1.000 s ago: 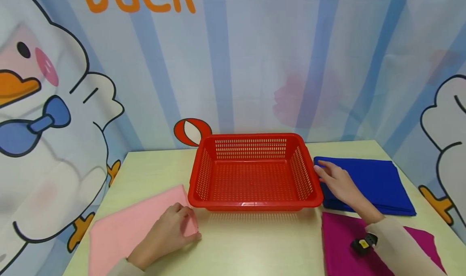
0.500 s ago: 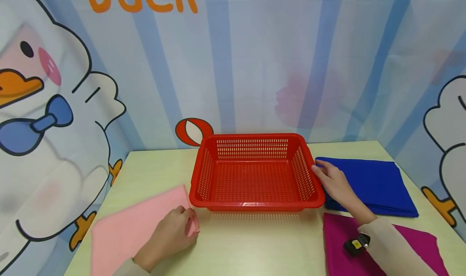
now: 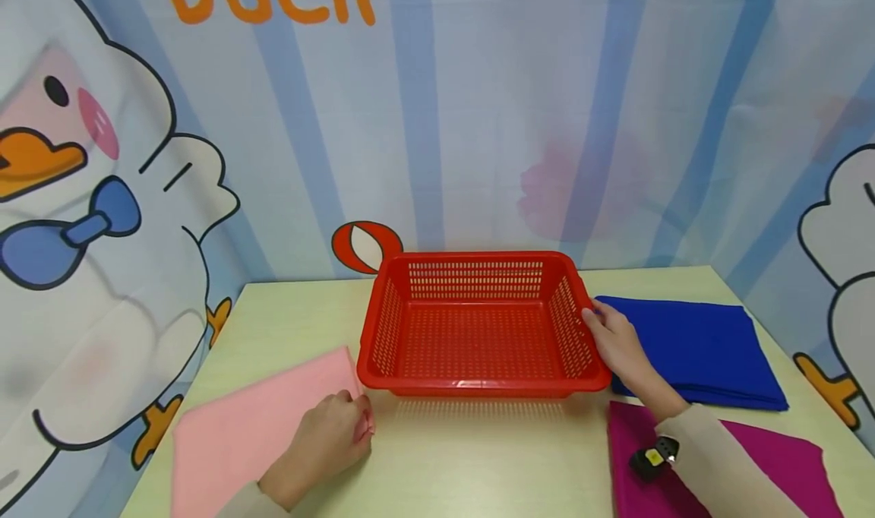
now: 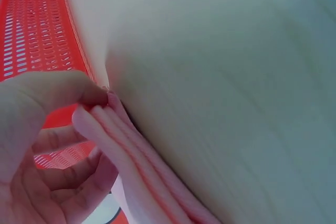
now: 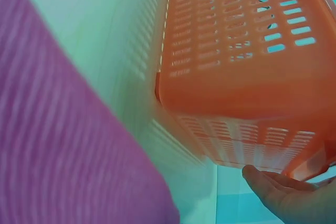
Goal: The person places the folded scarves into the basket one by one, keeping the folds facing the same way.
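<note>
A folded pink cloth [image 3: 266, 427] lies on the left of the table. My left hand [image 3: 324, 438] pinches its right edge; in the left wrist view the thumb is on top of the stacked layers [image 4: 139, 158], with the fingers bent beneath. In the middle stands a red plastic basket [image 3: 478, 386] with slotted walls and nothing inside. My right hand [image 3: 618, 347] grips the rim on its right side, thumb over the top and fingers on the outer side. The right wrist view has the fingers [image 5: 278, 190] against the basket's end wall.
Behind my right hand lies a folded blue cloth [image 3: 704, 351]. A folded magenta cloth [image 3: 779, 450] sits in front of it, under my right forearm. The pale table [image 3: 478, 457] ends at a curtain [image 3: 478, 123] printed with ducks and stripes.
My right hand has come left from beside the basket onto its rim. My left fingers have closed on the edge of the pink cloth.
</note>
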Demonstrator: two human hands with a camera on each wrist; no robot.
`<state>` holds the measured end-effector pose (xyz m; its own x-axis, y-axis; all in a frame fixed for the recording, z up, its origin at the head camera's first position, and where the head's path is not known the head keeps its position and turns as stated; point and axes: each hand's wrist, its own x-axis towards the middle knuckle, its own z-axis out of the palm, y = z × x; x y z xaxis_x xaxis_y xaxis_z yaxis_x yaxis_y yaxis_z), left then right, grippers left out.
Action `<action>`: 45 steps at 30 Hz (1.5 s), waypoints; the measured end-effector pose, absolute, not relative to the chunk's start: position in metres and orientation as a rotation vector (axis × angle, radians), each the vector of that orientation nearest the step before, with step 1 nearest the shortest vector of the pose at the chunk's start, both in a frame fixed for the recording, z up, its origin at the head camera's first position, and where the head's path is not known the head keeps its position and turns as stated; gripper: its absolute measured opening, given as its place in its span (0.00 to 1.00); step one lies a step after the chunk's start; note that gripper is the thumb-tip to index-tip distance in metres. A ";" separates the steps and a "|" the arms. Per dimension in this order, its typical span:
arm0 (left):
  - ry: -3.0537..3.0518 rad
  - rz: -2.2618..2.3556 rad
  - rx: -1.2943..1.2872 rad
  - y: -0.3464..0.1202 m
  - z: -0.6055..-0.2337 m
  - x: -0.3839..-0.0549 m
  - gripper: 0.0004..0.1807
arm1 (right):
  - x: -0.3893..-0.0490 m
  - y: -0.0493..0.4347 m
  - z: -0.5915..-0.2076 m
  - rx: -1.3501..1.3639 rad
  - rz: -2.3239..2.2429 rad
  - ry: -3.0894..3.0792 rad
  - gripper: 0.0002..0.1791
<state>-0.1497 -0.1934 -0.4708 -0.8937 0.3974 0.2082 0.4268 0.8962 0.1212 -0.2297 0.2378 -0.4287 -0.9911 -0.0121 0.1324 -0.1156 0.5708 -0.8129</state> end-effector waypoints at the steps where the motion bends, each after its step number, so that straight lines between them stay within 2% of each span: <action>1: -2.882 -0.235 -0.639 -0.193 -0.471 -0.150 0.10 | -0.230 0.237 -0.429 0.113 1.399 -2.676 0.30; 19: -2.696 -0.123 -0.792 -0.187 -0.476 -0.158 0.15 | -0.231 0.238 -0.434 0.137 1.309 -2.636 0.28; 45: -2.790 -0.194 -0.745 -0.189 -0.477 -0.141 0.18 | -0.231 0.234 -0.435 0.156 1.349 -2.630 0.27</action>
